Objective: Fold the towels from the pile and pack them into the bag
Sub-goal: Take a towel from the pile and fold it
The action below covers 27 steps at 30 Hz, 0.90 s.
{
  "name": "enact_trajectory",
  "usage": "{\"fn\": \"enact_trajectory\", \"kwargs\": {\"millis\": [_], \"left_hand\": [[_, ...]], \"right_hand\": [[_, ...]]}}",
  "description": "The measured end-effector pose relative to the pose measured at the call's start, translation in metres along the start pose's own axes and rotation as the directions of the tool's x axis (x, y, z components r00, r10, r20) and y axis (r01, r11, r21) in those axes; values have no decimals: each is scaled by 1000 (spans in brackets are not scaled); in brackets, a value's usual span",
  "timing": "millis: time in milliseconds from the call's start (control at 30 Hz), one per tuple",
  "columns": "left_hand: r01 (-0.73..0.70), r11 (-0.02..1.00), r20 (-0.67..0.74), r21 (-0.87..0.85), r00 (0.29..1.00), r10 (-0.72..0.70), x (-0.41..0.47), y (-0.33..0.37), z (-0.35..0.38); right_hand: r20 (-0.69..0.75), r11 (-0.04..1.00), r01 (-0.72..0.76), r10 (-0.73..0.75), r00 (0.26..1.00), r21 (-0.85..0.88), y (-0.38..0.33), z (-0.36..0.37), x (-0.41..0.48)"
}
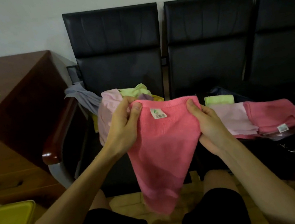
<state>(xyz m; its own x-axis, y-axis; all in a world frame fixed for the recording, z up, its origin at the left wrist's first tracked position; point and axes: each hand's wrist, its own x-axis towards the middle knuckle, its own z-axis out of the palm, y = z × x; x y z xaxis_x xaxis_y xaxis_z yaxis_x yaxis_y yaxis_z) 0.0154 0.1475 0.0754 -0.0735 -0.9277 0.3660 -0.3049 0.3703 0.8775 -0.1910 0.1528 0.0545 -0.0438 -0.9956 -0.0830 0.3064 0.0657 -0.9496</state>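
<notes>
My left hand is up, thumb in front and fingers curled behind, pinching the top left corner of the pink towel. The loose towel pile is on the black seat just behind that hand. The towel hangs between both hands, label facing me. My right hand grips the top right corner the same way. The folded towel stack is just right of it.
</notes>
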Motion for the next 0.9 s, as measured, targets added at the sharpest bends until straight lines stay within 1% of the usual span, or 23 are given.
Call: {"fn": "enact_trajectory", "kwargs": {"millis": [67,133,167,233,300,400,467,533,600,633,667,700,733,767,800,833,900], "left_hand": [[30,999,-26,-34,999,-31,-3,-8,11],[76,993,-29,-90,996,-79,-4,-15,18],[105,985,-20,-139,994,-109,-4,-17,21],[187,950,3,-250,981,-192,-3,-19,26],[290,884,32,-366,954,-299,-4,-18,30],[437,724,107,-534,884,-455,-4,-18,35],[500,659,141,-561,843,-520,-5,-23,36],[550,626,168,-553,809,-563,-6,-30,34],[570,619,166,-540,793,-586,-2,-38,28],[570,638,145,-517,793,-591,0,-43,22],[552,700,95,-452,811,-578,4,-48,16],[509,795,25,-331,847,-531,7,-55,9],[435,884,-43,-173,893,-448,9,-61,2],[360,933,-89,-26,929,-360,11,-68,-4],[313,948,-117,65,946,-304,11,-74,-8],[297,949,-128,105,950,-284,10,-79,-11],[316,946,-140,69,942,-304,8,-88,-11]], "right_hand": [[-20,998,-54,55,998,43,12,-3,1],[-2,988,-91,92,996,128,26,-9,1],[32,980,-105,101,994,168,31,-12,0],[115,977,-109,89,989,183,44,-16,-3],[201,981,-127,96,975,148,63,-15,-9],[200,977,-204,212,957,-58,97,-9,-23],[241,951,-243,285,928,-190,109,-3,-34],[238,928,-252,320,917,-275,115,1,-41],[224,927,-273,332,916,-256,109,3,-44],[224,929,-284,337,915,-236,103,4,-44],[239,932,-291,339,910,-213,99,2,-42],[255,939,-294,333,908,-179,94,0,-40],[289,942,-324,336,896,-89,90,-3,-39],[318,929,-369,342,884,27,83,-3,-38],[348,894,-420,348,870,155,82,-5,-34],[375,850,-472,369,851,233,78,-5,-32],[414,804,-514,377,829,297,71,-2,-32]]}}
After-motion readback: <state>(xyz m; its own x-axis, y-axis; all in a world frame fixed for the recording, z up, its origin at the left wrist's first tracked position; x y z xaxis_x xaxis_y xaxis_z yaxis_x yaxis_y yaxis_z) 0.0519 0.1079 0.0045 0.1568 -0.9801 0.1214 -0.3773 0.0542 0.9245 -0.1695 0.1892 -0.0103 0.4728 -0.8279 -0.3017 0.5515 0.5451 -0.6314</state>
